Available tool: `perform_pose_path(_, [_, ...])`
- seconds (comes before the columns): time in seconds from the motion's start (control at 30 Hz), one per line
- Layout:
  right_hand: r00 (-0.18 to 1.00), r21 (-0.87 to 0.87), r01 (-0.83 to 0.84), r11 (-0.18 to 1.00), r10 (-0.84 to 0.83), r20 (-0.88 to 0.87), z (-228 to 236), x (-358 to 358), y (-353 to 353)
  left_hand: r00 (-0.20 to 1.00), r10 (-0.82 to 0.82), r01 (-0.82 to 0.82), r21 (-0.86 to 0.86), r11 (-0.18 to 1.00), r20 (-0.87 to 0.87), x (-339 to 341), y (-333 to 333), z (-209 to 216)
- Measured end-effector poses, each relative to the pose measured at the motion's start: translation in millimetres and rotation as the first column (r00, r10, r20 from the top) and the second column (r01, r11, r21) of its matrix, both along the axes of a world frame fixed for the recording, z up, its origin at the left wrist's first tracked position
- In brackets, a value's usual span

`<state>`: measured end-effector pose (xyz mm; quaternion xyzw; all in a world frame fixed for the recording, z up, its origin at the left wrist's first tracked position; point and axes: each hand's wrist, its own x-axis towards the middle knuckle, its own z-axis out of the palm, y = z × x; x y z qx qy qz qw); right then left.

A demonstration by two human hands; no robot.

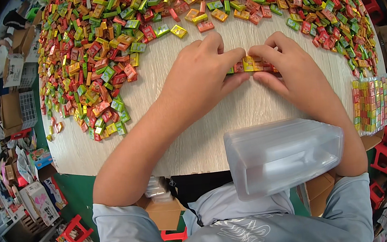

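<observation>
left hand (200, 79), right hand (293, 70), pinching row of small packets (250, 64)

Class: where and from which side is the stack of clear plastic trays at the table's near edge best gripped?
Probably by the two long side walls of the stack of clear plastic trays, from above: it lies flat and boxy, overhanging the table edge, its top unobstructed.

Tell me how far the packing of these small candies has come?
Done: one clear box at the table's right edge stands filled with neat rows. In hand: the left hand and right hand press a short row of candies together on the wooden table. Left: a big loose heap of candies and a stack of empty clear boxes.
</observation>
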<state>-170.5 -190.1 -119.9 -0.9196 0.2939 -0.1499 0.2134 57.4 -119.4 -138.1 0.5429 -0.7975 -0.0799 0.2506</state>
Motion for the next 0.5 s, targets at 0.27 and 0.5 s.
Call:
perform_pose_path(0.27, [0.994,0.141,-0.097,0.985,0.089,0.064,4,-16,-13,1.000,0.013,-0.014,0.018,1.000,0.006,0,-1,-3])
perform_pose_path(0.5, [0.989,0.153,-0.128,0.980,0.115,0.088,3,-15,-15,1.000,0.014,-0.014,0.010,1.000,0.001,2,-1,-3])
